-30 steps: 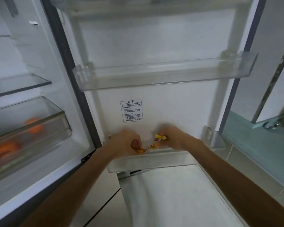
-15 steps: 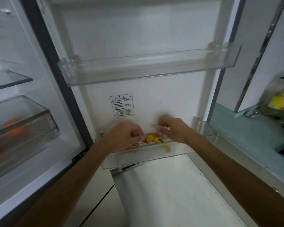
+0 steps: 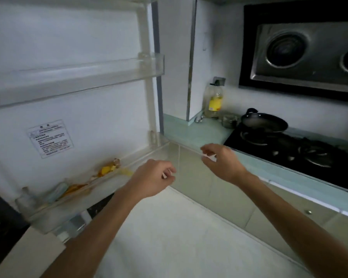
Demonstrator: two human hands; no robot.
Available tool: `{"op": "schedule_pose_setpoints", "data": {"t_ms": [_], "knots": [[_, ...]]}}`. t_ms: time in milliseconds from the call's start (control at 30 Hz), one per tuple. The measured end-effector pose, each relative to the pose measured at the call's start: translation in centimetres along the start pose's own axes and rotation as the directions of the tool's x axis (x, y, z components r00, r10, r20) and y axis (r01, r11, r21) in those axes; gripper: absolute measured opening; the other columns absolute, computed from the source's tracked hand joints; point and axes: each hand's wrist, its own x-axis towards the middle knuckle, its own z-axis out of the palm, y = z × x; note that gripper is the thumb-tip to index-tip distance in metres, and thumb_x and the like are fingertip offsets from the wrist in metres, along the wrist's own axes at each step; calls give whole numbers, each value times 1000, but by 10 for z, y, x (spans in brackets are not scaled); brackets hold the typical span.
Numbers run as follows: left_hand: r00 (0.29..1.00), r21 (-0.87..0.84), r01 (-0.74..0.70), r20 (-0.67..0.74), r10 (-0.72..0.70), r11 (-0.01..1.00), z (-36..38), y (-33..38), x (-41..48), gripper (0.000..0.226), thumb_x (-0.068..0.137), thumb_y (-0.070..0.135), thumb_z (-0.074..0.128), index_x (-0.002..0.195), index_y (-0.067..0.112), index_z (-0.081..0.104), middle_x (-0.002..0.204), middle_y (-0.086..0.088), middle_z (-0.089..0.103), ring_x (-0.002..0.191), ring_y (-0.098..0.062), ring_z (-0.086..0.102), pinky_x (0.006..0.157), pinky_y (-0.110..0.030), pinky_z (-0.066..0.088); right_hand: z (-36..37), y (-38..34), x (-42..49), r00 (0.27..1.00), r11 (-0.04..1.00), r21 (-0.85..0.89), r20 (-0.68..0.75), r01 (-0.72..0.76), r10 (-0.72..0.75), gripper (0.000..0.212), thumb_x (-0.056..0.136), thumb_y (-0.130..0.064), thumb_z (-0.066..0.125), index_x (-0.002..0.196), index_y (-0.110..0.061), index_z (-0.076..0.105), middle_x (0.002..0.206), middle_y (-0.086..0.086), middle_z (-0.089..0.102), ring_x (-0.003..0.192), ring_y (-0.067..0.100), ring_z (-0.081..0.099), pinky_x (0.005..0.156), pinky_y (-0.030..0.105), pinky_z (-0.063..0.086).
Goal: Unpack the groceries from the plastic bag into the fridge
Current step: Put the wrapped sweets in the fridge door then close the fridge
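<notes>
The open fridge door (image 3: 88,121) fills the left side. In its lower door shelf (image 3: 141,157) lie small yellow and orange wrapped packets (image 3: 108,169), a pale green item (image 3: 58,190) and a small clear bottle (image 3: 25,199). My left hand (image 3: 153,177) hovers just right of that shelf's front edge, fingers loosely curled. My right hand (image 3: 221,161) hangs further right, in front of the counter edge, fingers also loosely curled. A tiny white speck shows at each hand's fingertips; I cannot tell what it is. No plastic bag is in view.
An upper door shelf (image 3: 88,77) juts out above. To the right runs a pale green counter (image 3: 199,133) with an oil bottle (image 3: 215,101), a black wok (image 3: 263,122) and a gas hob (image 3: 289,151) under a range hood (image 3: 309,53). White floor tiles (image 3: 169,237) lie below.
Both hands have pulled back out of the lower door shelf, leaving the yellow packets there. The view has swung right, away from the fridge interior, bringing the counter and hob into sight.
</notes>
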Motion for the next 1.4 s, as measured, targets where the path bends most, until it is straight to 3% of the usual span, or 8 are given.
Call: {"op": "schedule_pose_setpoints", "data": {"t_ms": [167,433,600,733,900,1067,1400], "knots": [[991,32,-80,114,76,996,48,60,39,18,85,32,68,102,27,70,93,11,72,85,-9,67,77,-25,50,-55,59,-65,974,968,-119,22,-222,226,38,90,-27,64,124,-12,61,118,5,66,108,21,61,95,34,48],[924,59,-278,288,250,959,141,184,89,21,83,35,67,102,27,70,93,10,72,87,-11,67,81,-30,53,-142,161,-154,900,883,-172,-72,-437,431,41,93,-37,59,126,-12,61,120,4,67,110,20,61,95,31,47],[843,17,-404,394,366,914,216,297,119,21,85,36,65,104,27,69,95,10,71,85,-10,65,81,-31,53,-211,237,-212,831,818,-152,-146,-555,537,44,93,-38,58,129,-12,59,123,4,65,106,20,64,92,28,46],[784,-18,-482,438,440,876,277,385,141,22,84,36,63,104,29,68,95,12,70,86,-11,64,79,-31,52,-266,300,-256,774,766,-136,-209,-628,597,44,93,-38,59,128,-12,59,123,5,65,111,20,61,94,29,46],[750,-78,-511,446,489,856,334,464,162,18,87,34,61,104,29,67,93,12,71,72,-6,61,77,-31,53,-318,362,-293,718,712,-123,-229,-691,657,45,93,-38,59,130,-12,58,125,6,64,113,20,60,96,30,47],[700,-101,-545,491,518,832,385,521,186,23,87,34,61,107,27,68,94,12,71,85,-9,64,80,-33,54,-351,421,-315,656,659,-90,-263,-747,708,45,93,-40,58,130,-15,58,126,4,64,113,19,60,94,30,48],[608,-180,-577,556,566,797,493,600,290,25,88,35,62,112,28,67,100,12,71,89,-8,66,84,-32,54,-385,557,-313,553,562,-44,-251,-826,794,43,94,-36,58,132,-15,56,129,3,62,115,17,60,93,26,45]]}}
